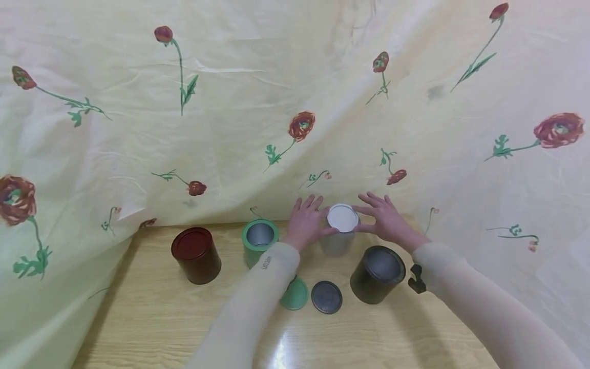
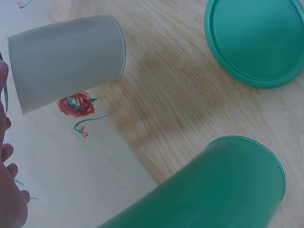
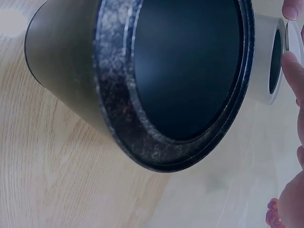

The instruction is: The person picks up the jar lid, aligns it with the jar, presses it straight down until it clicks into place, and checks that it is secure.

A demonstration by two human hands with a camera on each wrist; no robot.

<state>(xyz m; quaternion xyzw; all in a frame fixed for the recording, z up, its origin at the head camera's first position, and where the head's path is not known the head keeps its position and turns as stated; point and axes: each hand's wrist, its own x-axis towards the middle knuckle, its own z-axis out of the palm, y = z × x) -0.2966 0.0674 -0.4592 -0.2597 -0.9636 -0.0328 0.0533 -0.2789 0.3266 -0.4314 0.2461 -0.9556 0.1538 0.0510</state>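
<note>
A white lid is held over a white can at the back of the table. My left hand grips the lid's left edge between thumb and forefinger. On the opposite edge, the thumb and fingers of my right hand hold it too. In the right wrist view the lid sits slightly apart from the can's mouth, so part of the dark opening shows. The can stands upright on the table, its side visible in the left wrist view.
A lidless green can stands by my left forearm, a lidless black can by my right wrist. Between them lie a green lid and a black lid. A dark red lidded can stands left. Flowered cloth hangs behind.
</note>
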